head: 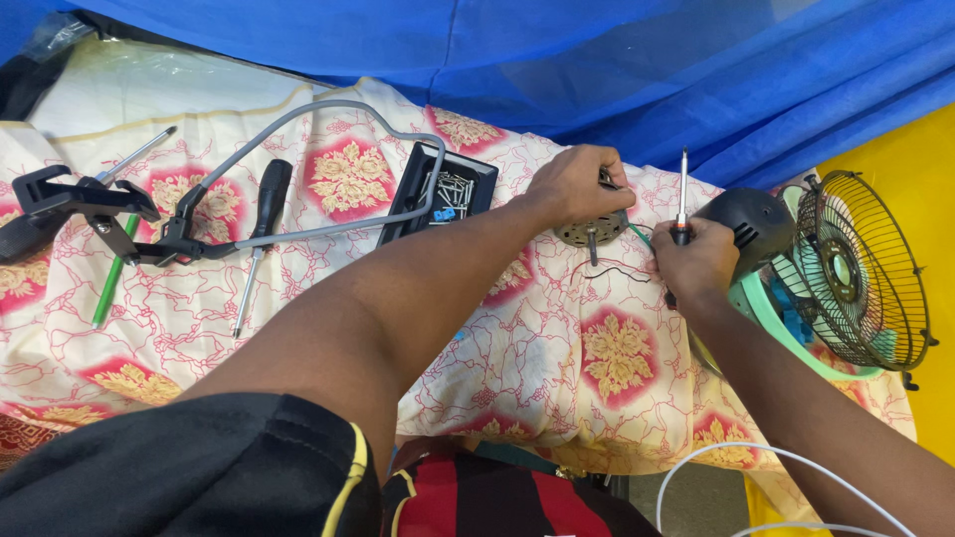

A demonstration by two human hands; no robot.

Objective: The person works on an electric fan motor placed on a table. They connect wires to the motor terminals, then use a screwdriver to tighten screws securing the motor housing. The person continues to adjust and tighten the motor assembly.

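Left hand (575,185) grips the motor (593,229) on the cloth (557,348), fingers curled over it; right hand (696,261) is closed, apparently around a screwdriver (682,194), beside the fan (851,268).

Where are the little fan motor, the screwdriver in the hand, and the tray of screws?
Fan motor (589,231): head view, round metal body.
Held screwdriver (682,184): head view, metal shaft above right hand (694,261).
Screw tray (410,197): head view, black left wall.

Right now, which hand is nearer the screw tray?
Left. The left hand rests on the motor, just right of the screw tray. The right hand, holding a screwdriver, is farther right beside the fan.
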